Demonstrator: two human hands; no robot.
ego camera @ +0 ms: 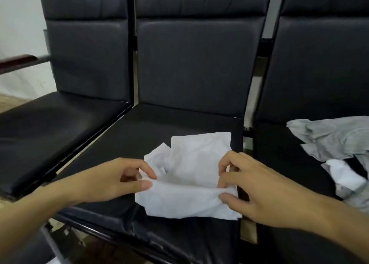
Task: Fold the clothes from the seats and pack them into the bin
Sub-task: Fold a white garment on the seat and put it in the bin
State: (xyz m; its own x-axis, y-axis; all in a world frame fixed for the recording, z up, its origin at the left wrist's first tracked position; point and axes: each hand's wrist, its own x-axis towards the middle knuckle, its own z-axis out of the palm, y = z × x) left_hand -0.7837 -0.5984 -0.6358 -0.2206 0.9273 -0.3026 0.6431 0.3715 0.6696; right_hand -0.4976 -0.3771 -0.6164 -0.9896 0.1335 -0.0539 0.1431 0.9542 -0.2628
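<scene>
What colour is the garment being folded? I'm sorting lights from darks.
Plain white, no pattern. The garment shows in the head view, pinched by both hands on the middle seat.

seats (123, 144): black leather-like, smooth, slight sheen | white garment (195, 164): matt crumpled cloth | armrest (18, 61): glossy wood

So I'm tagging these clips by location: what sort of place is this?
Probably a waiting area or office lobby, not a home laundry room. A row of joined black padded seats stands against a plain white wall, with a wooden armrest at the end. Clothes being folded are the only household sign.
</scene>
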